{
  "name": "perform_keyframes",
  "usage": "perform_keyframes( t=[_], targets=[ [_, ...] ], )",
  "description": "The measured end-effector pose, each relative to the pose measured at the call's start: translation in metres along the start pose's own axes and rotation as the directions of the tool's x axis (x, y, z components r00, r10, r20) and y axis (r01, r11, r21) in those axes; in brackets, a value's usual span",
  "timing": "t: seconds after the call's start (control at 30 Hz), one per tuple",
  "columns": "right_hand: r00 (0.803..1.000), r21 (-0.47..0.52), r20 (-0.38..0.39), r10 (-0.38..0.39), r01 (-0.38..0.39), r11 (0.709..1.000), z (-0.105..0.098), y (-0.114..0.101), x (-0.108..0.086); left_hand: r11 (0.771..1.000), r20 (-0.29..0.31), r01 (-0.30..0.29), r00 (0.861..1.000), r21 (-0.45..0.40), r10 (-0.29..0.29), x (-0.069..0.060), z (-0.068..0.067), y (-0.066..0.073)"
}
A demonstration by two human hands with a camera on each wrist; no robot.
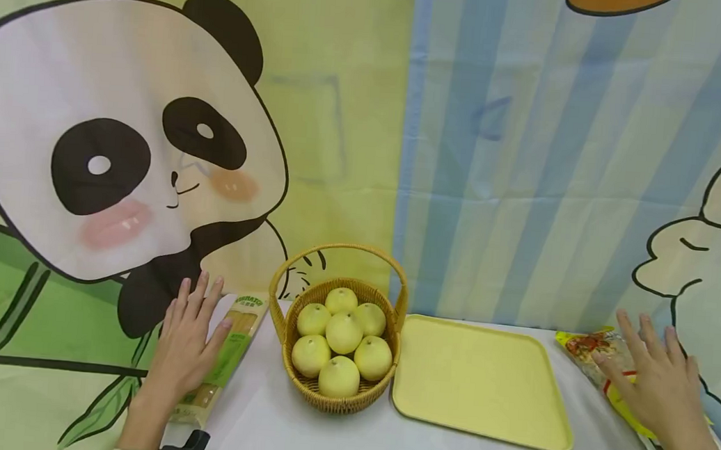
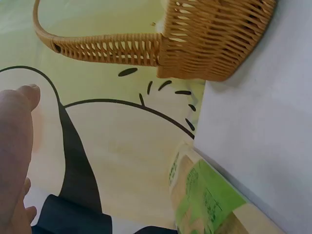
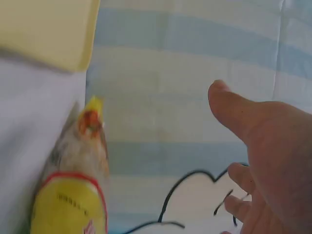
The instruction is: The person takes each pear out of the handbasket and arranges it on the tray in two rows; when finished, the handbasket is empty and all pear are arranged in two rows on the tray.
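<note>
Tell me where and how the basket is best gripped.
Probably by its handle, at the top of the arch, coming from above: it rises over the fruit, leaving open space for fingers beneath, and lifting at mid-arch should keep the basket level.

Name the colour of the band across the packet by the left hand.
Green; the packet's band shows best in the head view.

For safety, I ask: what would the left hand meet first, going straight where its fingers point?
Probably the panda-printed backdrop: no object shows between it and the left hand, though the head view leaves depth unclear.
</note>
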State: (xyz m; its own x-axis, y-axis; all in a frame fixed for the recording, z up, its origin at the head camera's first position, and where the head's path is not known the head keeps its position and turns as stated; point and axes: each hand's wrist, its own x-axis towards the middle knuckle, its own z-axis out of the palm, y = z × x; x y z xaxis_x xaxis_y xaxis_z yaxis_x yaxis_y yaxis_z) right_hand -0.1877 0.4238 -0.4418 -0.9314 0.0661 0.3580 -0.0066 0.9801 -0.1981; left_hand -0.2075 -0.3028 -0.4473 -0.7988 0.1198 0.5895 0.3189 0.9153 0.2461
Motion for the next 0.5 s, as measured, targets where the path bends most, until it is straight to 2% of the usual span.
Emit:
perform_keyframes(
  t=[0.1,0.2,0.27,0.33,0.4,0.47,0.5],
  targets=[
    [0.993,0.171,-0.016,-0.114,0.115,0.979,0.001,-0.021,0.004,0.997,-0.009,0.017,1.0,-0.073,-0.018,0.0,0.003,0.004],
    [0.976,0.352,-0.033,-0.217,0.215,0.911,0.003,-0.057,0.008,0.981,0.015,0.048,0.999,-0.189,-0.046,0.001,0.009,0.008],
    [0.964,0.439,-0.026,-0.265,0.249,0.863,0.004,-0.087,0.009,0.953,0.079,0.103,0.993,-0.286,-0.084,0.001,0.015,0.013],
    [0.951,0.511,-0.014,-0.31,0.273,0.815,0.008,-0.118,0.009,0.906,0.165,0.179,0.978,-0.384,-0.124,0.002,0.025,0.019],
    [0.931,0.588,0.004,-0.364,0.292,0.754,0.013,-0.149,0.01,0.837,0.266,0.278,0.95,-0.471,-0.165,0.005,0.033,0.028],
    [0.898,0.696,0.035,-0.438,0.292,0.656,0.02,-0.178,0.011,0.758,0.33,0.344,0.927,-0.555,-0.179,0.008,0.044,0.036],
    [0.879,0.746,0.048,-0.475,0.284,0.602,0.024,-0.192,0.013,0.708,0.354,0.374,0.917,-0.599,-0.185,0.01,0.05,0.04]
  ],
)
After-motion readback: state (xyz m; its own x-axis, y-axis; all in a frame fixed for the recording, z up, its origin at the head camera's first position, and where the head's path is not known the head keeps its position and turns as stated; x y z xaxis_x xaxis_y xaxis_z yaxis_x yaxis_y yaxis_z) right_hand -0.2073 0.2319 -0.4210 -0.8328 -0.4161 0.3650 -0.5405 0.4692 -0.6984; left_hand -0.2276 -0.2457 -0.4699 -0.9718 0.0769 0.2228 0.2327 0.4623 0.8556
